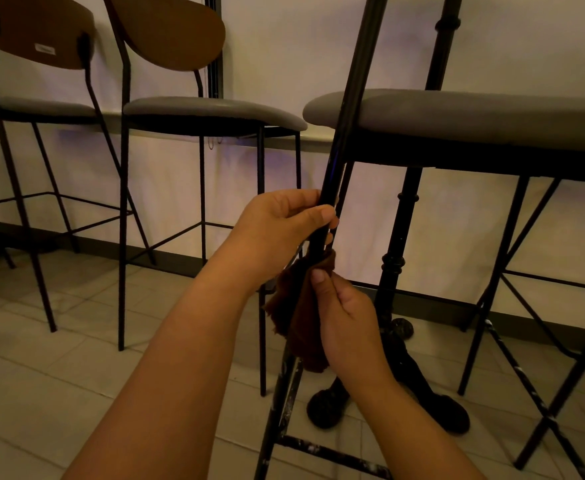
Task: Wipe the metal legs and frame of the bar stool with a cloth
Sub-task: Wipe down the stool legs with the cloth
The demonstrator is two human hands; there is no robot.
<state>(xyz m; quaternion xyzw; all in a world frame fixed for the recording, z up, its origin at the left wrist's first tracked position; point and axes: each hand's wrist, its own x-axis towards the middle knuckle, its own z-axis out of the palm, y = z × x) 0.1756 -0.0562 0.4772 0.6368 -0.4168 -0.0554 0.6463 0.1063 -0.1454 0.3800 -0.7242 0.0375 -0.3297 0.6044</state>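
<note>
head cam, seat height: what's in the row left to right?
Far-left stool's grey seat → middle stool's grey seat → black metal leg of the near stool, gripped lower down by the left hand → near stool's grey seat.

This looks to me like a café or bar. To the left of my grip stand two matching tall stools [211, 112] with wooden backs [177, 29] and padded seats, lined along a white wall [301, 46]; just behind my grip rises an ornate black table pedestal [393, 261] on tiled floor [42, 375].
</note>
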